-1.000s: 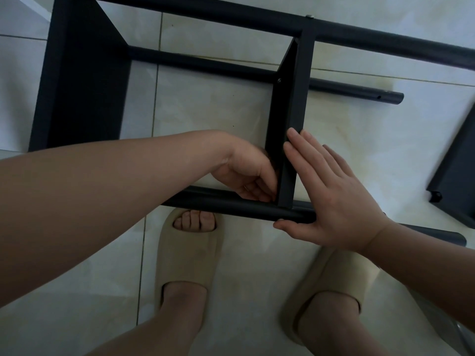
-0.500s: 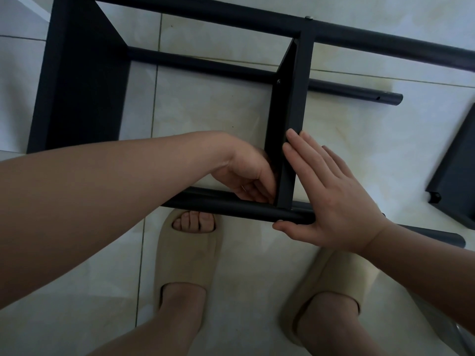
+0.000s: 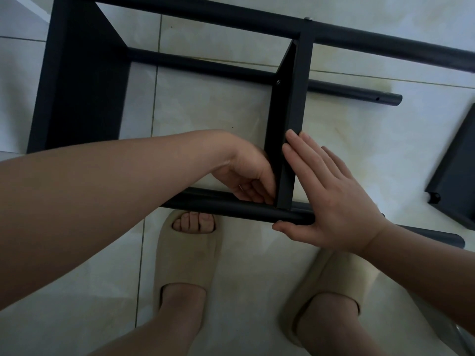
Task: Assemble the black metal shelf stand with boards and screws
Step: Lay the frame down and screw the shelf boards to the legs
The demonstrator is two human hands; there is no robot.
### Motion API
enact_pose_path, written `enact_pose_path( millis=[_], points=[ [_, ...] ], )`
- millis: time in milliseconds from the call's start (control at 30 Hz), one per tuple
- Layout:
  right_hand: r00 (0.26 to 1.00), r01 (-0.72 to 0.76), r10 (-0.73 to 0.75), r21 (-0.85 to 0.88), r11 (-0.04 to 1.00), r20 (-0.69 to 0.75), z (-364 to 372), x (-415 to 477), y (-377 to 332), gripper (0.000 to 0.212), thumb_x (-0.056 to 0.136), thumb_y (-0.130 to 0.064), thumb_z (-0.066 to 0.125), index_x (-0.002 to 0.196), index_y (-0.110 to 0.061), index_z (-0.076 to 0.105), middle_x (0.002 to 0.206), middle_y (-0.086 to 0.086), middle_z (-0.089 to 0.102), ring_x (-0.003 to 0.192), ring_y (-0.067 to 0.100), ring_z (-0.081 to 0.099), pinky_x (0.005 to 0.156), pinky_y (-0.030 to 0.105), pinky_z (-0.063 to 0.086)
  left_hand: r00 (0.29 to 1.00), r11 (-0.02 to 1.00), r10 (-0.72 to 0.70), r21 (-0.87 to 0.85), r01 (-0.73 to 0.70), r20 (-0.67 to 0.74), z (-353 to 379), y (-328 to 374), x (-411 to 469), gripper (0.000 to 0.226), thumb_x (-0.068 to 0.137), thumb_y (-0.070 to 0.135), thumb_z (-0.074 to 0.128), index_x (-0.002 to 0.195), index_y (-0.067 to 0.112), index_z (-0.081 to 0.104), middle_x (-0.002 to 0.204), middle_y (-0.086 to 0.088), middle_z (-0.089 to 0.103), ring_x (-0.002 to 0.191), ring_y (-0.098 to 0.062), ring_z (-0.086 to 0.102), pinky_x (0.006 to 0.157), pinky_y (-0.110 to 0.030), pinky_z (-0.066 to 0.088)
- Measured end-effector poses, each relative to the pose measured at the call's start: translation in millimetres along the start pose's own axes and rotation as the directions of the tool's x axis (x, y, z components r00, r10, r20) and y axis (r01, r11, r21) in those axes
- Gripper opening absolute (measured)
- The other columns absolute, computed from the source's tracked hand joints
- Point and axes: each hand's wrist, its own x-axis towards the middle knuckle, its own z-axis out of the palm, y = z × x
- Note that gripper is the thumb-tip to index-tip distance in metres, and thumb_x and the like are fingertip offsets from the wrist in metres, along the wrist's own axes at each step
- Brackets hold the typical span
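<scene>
Beige foam covered both feet at the bottom of the view: the left slipper [image 3: 187,258] with bare toes showing at its open front, the right slipper [image 3: 331,286] partly under the right forearm. Both stood on the pale tiled floor [image 3: 244,283].

Just beyond the toes lay the black shelf stand [image 3: 305,29], tipped on its side on the tiles. Its near tube [image 3: 218,205] ran across the view from left to right. The middle board [image 3: 290,119] stood on edge with its lower end on that tube.

The right hand [image 3: 331,201] was flat and relaxed, its straight fingers pressed against the right face of the middle board and its thumb touching the near tube. The left hand [image 3: 246,176] reached in from the other side, its fingers curled tight into the corner where board and tube met. I could not tell whether those fingers pinched anything.

Farther up the middle board, a small screw head [image 3: 278,82] showed where the lower back tube [image 3: 205,65] joined it. That tube passed behind the board and ended free on the right, with a hole near its end. To the left, the wide end board [image 3: 82,86] closed off the frame. The far tube [image 3: 205,15] ran across the top, with another screw [image 3: 308,18] above the middle board's upper end.

Off to the right, well apart from the stand, a loose board [image 3: 457,170] lay on the floor.
</scene>
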Motion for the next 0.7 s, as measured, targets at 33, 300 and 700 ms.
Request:
enact_pose_path(
  millis=[33, 300, 700],
  points=[
    [1.000, 0.001, -0.001, 0.000, 1.000, 0.000, 0.1, -0.1, 0.1, 0.107, 0.083, -0.070, 0.060, 0.158, -0.002, 0.025, 0.168, 0.011, 0.015, 0.156, 0.027, 0.012, 0.117, 0.058, 0.030, 1.000, 1.000, -0.007, 0.007, 0.007, -0.002, -0.2, 0.8, 0.1, 0.010, 0.093, 0.004, 0.060, 0.098, 0.009, 0.067, 0.089, -0.005, 0.068, 0.081, -0.016, 0.063, 0.082, -0.028, 0.051],
    [1.000, 0.002, -0.002, -0.003, 1.000, 0.004, 0.9, 0.0, 0.5, 0.107, 0.083, -0.071, 0.059, 0.157, -0.002, 0.025, 0.168, 0.011, 0.015, 0.156, 0.027, 0.012, 0.117, 0.059, 0.030, 1.000, 0.999, 0.014, -0.031, -0.014, -0.002, 0.1, 3.1, -0.4, 0.014, 0.093, -0.003, 0.058, 0.102, 0.004, 0.065, 0.092, -0.011, 0.066, 0.081, -0.018, 0.062, 0.088, -0.031, 0.051],
    [1.000, 0.003, -0.003, -0.005, 1.000, -0.002, 0.2, 0.2, -0.5, 0.107, 0.083, -0.071, 0.059, 0.157, -0.001, 0.026, 0.167, 0.012, 0.016, 0.156, 0.028, 0.014, 0.117, 0.059, 0.031, 1.000, 1.000, -0.023, 0.007, 0.023, -0.016, 0.6, 2.4, 0.0, 0.009, 0.095, 0.005, 0.059, 0.094, 0.010, 0.066, 0.085, -0.005, 0.067, 0.073, -0.013, 0.063, 0.071, -0.023, 0.053]
  ],
)
